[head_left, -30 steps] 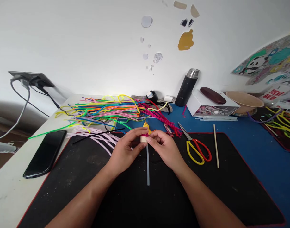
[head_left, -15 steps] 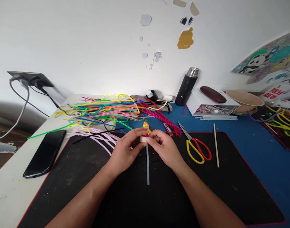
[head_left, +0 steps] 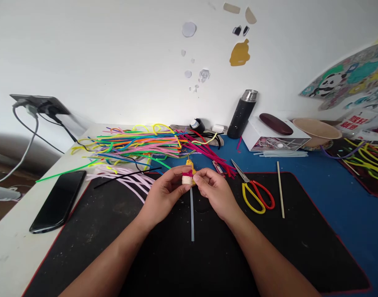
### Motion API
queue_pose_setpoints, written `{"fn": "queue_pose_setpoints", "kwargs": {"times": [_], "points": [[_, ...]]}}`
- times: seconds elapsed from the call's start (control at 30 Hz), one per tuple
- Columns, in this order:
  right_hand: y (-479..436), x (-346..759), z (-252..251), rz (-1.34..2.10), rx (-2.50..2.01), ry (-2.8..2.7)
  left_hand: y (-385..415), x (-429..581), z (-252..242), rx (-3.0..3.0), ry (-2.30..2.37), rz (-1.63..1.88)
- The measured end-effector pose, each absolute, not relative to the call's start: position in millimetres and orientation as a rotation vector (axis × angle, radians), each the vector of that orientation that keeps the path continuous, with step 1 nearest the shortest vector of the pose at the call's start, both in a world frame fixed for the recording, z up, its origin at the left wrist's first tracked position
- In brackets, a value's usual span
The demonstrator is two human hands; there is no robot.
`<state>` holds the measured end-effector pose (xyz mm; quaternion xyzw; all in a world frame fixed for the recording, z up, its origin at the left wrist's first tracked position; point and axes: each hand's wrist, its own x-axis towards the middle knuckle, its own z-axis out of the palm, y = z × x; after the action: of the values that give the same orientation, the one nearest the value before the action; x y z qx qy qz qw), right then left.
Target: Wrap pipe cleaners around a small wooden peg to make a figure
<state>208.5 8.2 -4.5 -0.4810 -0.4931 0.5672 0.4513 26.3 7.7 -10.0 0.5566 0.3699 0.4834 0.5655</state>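
Observation:
Between my hands is a small pipe-cleaner figure (head_left: 187, 178), yellow on top with a magenta band and a cream-white base. My left hand (head_left: 164, 194) is closed on it from the left, fingers behind and thumb under the base. My right hand (head_left: 215, 192) pinches its right side with thumb and forefinger. A translucent glue stick (head_left: 192, 216) lies on the black mat just below the figure, its upper end near my fingers. Right of my right hand are scissors (head_left: 253, 189) with one yellow and one red handle.
Colourful pipe cleaners (head_left: 145, 142) are heaped at the back, pale pink ones (head_left: 130, 181) nearer. A wooden stick (head_left: 280, 189) lies right of the scissors. A phone (head_left: 57, 202) rests at the left. A black flask (head_left: 242, 115) and a white box (head_left: 269, 134) stand by the wall.
My right hand has shifted slightly off the figure's front, so more of the magenta band and cream base shows. The whole view has moved a little.

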Motion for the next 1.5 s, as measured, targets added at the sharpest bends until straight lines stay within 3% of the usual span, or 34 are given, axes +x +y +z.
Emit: {"fn": "queue_pose_setpoints", "kwargs": {"times": [0.67, 1.5], "points": [[3.2, 210.1, 2.2, 0.880, -1.362, -1.520, 7.9, 26.5, -7.4, 1.184, 0.832, 1.086], [2.1, 212.4, -1.8, 0.749, -1.414, -1.641, 7.7, 24.5, -5.5, 1.208, 0.872, 1.031]]}}
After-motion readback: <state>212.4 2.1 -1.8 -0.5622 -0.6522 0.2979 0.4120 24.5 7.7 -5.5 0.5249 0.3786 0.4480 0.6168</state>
